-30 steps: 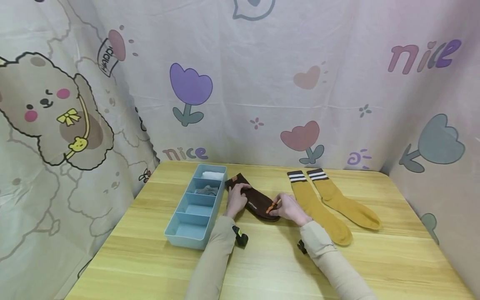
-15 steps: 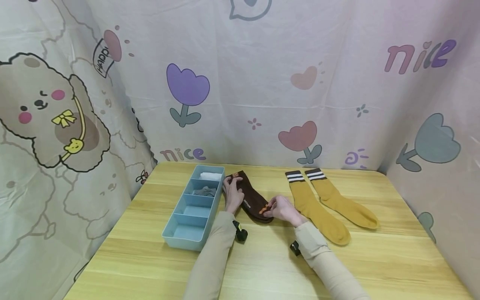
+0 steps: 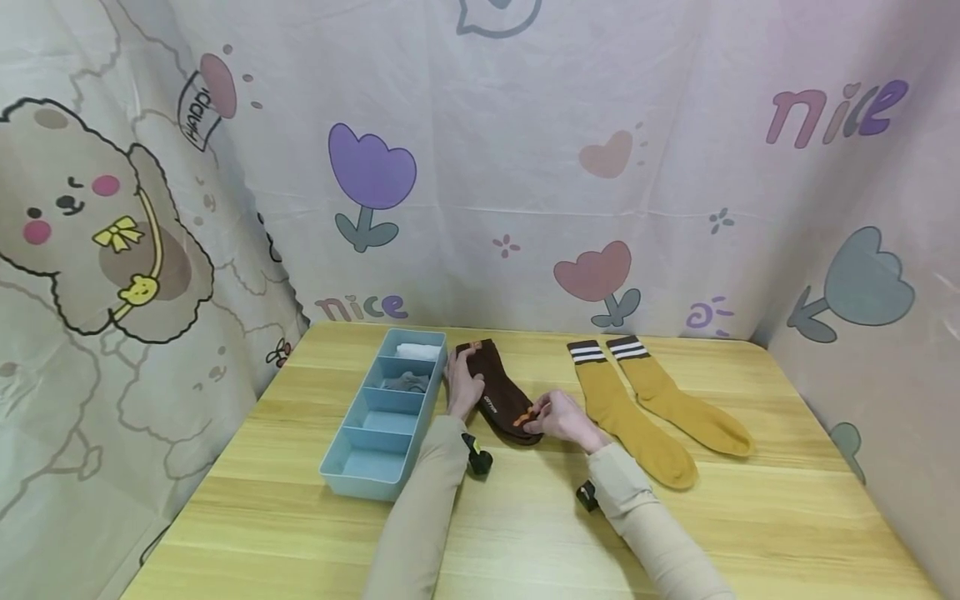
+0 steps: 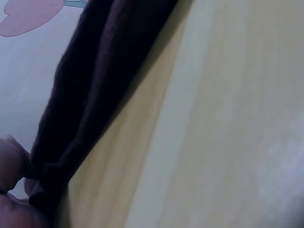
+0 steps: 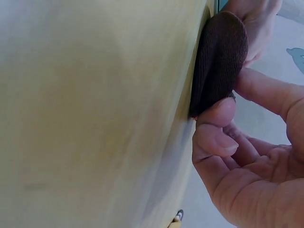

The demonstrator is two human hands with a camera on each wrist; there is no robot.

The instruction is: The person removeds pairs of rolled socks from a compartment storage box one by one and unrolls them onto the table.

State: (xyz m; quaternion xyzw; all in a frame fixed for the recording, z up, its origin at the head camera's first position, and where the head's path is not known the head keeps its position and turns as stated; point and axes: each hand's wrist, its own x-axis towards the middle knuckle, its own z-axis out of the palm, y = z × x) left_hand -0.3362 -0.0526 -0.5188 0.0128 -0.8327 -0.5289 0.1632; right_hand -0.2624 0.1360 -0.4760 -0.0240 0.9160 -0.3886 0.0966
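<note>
A pair of dark brown socks [image 3: 501, 385] with orange patches and small white lettering lies flat, one on the other, at mid-table. My left hand [image 3: 462, 385] is at the cuff end, where finger and thumb tips pinch the dark fabric [image 4: 90, 109] in the left wrist view. My right hand [image 3: 564, 417] pinches the toe end by the orange patch. Seen from the right wrist, the thumb and fingers [image 5: 216, 137] close on the edge of the rounded brown toe [image 5: 221, 57]. My left hand shows partly behind it there.
Left of the socks stands a light blue divided box [image 3: 358, 486], with a white folded item [image 3: 418, 352] and a grey one [image 3: 407, 382] in its far compartments. Two mustard socks [image 3: 636, 417] with striped cuffs lie to the right. A printed curtain [image 3: 480, 167] hangs behind the table.
My left hand has slid along the brown socks to the cuff end. The socks have swung straighter and shifted slightly left, with my right hand following at the toe.
</note>
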